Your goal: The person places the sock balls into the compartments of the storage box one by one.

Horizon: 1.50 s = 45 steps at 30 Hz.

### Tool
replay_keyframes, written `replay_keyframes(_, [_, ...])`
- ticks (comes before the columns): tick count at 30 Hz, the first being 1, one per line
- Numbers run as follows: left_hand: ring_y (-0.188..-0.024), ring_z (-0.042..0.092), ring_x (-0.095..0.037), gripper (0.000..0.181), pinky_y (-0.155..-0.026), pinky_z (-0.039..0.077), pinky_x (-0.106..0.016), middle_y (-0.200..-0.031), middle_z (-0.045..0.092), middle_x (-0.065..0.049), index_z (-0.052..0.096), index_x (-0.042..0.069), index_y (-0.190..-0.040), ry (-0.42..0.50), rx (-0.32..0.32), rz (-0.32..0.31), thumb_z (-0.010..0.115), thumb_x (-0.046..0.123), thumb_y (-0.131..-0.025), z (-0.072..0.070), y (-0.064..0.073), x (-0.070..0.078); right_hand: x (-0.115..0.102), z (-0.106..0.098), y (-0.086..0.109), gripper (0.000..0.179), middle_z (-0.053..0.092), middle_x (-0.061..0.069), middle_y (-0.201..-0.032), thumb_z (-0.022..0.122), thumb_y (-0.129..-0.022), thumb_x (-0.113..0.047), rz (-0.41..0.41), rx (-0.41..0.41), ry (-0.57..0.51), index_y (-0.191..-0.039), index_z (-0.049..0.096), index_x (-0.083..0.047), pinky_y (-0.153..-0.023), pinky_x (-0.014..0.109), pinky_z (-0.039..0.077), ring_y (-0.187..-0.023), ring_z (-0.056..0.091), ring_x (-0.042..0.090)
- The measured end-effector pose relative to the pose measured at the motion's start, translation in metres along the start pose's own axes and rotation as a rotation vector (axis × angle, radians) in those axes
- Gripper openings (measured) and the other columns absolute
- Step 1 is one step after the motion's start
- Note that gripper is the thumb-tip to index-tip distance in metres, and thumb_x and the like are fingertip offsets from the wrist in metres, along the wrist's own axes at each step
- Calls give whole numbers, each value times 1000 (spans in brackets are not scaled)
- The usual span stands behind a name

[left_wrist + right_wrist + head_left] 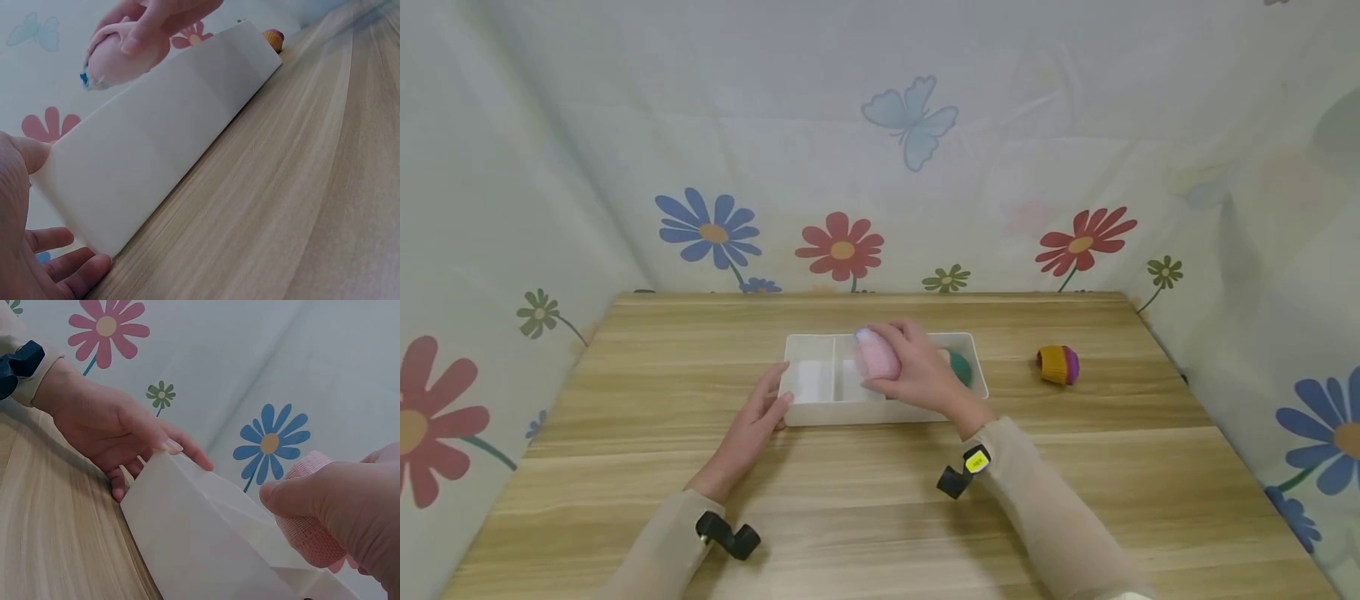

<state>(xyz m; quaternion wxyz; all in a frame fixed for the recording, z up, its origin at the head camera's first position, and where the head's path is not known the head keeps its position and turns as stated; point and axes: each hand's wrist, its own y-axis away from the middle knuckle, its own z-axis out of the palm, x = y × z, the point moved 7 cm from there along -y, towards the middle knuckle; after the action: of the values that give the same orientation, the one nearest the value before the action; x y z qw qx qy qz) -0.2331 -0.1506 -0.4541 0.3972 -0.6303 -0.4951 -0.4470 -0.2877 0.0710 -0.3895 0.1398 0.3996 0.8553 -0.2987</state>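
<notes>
A white divided box [850, 412] lies lengthwise on the table. My left hand [755, 419] holds its left end, the thumb at the near corner and the fingers along the end wall, as the right wrist view shows. In my right hand [922, 372] is a rolled-up pink sock [877, 354], gripped between thumb and fingers over the middle of the box. The sock has a knit weave, and a bit of blue shows at its tip in the left wrist view [125, 59]. Inside the right compartment sits a dark green rolled-up sock [960, 367], partly covered by my right hand.
A yellow and purple rolled-up sock [1057, 365] lies on the wooden table [865, 508] to the right of the box. A divider [835, 371] stands between the left and middle compartments. Behind the table hangs a flowered curtain [790, 167].
</notes>
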Motion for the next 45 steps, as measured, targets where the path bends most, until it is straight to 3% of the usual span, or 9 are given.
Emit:
replay_keyframes(5, [-112,46,-37,51,-79,44,-40,-144,29,-19,23,16,-147,18,1,21,42,24,-100,-2,-4,-15,-2,11,-5,72,44,9,-124,79,-72,-37,-11,3,23,-133,47,-17,-81,39,45,-106,44,22])
replay_keyframes(10, [-108,48,-30,51,-77,44,-34,-144,32,-13,25,24,-147,6,11,20,43,32,-100,-3,-8,-29,0,21,-9,72,43,6,-126,77,-73,-42,30,-14,46,-134,44,-20,-82,38,45,-106,43,20])
replay_keyframes(26, [-109,47,-31,51,-77,44,-33,-145,30,-14,24,25,-147,4,16,26,42,32,-100,0,-7,-28,6,39,-16,74,45,6,-125,74,-71,-49,80,-38,138,-133,46,-20,-83,39,45,-106,46,21])
replay_keyframes(34, [-109,48,-32,50,-78,43,-36,-144,31,-13,25,26,-146,-2,23,23,42,33,-99,0,-7,-27,4,48,-18,78,46,6,-132,70,-77,-50,54,-147,243,-140,40,-16,-100,41,33,-120,39,23])
replay_keyframes(45, [-108,48,-30,51,-77,44,-35,-144,32,-14,25,25,-146,-10,25,31,42,34,-99,-2,-8,-31,1,40,-17,69,46,7,-129,69,-81,-41,57,-132,199,-139,41,-16,-97,41,35,-117,40,22])
